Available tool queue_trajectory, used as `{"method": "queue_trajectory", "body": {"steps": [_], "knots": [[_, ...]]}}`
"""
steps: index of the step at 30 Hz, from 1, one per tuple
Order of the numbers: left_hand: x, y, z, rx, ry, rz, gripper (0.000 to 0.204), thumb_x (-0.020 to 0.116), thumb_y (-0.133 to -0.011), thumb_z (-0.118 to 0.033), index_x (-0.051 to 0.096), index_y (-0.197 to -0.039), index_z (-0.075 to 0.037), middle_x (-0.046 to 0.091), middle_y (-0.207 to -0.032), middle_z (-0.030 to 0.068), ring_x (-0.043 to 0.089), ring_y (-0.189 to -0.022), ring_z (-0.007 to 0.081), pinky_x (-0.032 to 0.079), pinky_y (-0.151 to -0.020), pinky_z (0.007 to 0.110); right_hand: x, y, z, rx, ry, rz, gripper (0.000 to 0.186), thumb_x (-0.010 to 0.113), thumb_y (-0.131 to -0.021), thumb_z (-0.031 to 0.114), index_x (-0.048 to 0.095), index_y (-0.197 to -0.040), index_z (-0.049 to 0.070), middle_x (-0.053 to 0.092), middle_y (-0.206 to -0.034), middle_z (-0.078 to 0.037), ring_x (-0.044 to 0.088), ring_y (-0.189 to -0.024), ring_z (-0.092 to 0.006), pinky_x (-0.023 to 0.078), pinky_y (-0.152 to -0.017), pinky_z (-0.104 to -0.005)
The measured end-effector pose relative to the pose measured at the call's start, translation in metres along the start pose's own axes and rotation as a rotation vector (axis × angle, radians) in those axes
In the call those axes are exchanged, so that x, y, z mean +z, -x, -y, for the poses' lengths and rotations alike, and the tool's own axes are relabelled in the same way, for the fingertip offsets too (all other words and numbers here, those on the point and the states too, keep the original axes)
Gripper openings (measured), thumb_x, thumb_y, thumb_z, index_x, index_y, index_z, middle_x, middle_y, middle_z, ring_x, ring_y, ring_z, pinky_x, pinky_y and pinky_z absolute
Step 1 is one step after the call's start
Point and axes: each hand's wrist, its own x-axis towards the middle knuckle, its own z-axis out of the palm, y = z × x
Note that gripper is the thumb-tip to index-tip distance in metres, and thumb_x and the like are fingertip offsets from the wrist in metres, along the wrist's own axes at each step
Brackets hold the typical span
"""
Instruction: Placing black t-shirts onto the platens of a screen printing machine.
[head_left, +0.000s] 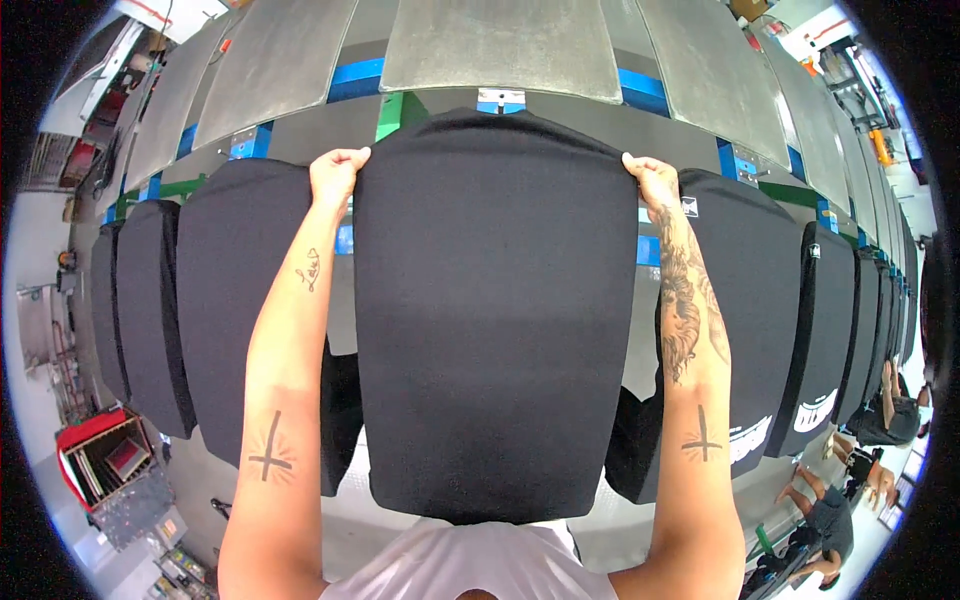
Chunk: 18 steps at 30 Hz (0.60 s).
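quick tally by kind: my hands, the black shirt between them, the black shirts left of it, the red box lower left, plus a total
Left hand and right hand: 2
Black shirt between them: 1
Near shirt, middle shirt and far shirt to its left, all black: 3
Red box: 1
Total: 7

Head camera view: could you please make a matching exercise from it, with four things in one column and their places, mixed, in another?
Things:
1. Left hand
2. Right hand
3. Red-edged box
4. Bare metal board

Places:
A. Lower left of the picture
B. At the upper right edge of the middle black garment
C. Top centre of the picture
D. At that garment's upper left edge

Pairs: 1-D, 2-B, 3-A, 4-C
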Motion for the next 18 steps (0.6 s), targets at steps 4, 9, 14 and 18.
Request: {"method": "queue_trajectory", "body": {"steps": [4, 9, 14, 18], "knots": [[-0.008, 0.004, 0.003, -0.181, 0.305, 0.009, 0.016, 0.079, -0.073, -0.01, 0.067, -0.079, -0.003, 0.065, -0.075, 0.0033, 0.058, -0.065, 0.0112, 0.047, -0.064, 0.024, -0.001, 0.006, 0.008, 0.007, 0.003, -0.029, 0.017, 0.072, -0.082, 0.019, 0.067, -0.075, 0.004, 0.062, -0.07, 0.001, 0.05, -0.06, -0.0085, 0.039, -0.058, -0.0238], [-0.003, -0.001, 0.013, 0.02, -0.009, -0.093, 0.021, 0.08, -0.072, -0.014, 0.065, -0.079, -0.001, 0.065, -0.074, 0.0053, 0.06, -0.065, 0.0145, 0.049, -0.065, 0.028, 0.0, -0.001, -0.007, -0.046, -0.013, -0.1, 0.019, 0.072, -0.082, 0.021, 0.068, -0.077, 0.003, 0.064, -0.072, -0.001, 0.054, -0.064, -0.0101, 0.043, -0.063, -0.0257], [-0.029, 0.04, 0.022, 0.311, -0.462, -0.328, 0.031, 0.072, -0.081, -0.028, 0.063, -0.095, -0.002, 0.065, -0.082, 0.007, 0.061, -0.077, 0.0155, 0.049, -0.074, 0.029, 0.017, 0.06, -0.017, -0.258, 0.269, -0.207, 0.041, 0.062, -0.088, 0.037, 0.066, -0.106, 0.0, 0.069, -0.096, -0.012, 0.064, -0.088, -0.0178, 0.047, -0.081, -0.0301], [-0.056, 0.205, 0.025, 0.261, -0.31, -0.057, 0.025, 0.061, -0.09, -0.024, 0.057, -0.103, -0.003, 0.059, -0.091, 0.0044, 0.055, -0.086, 0.0133, 0.045, -0.081, 0.028, -0.026, 0.232, -0.081, -0.361, 0.486, -0.223, 0.047, 0.057, -0.092, 0.036, 0.057, -0.117, -0.003, 0.061, -0.11, -0.016, 0.058, -0.103, -0.0248, 0.046, -0.09, -0.0351]]}}
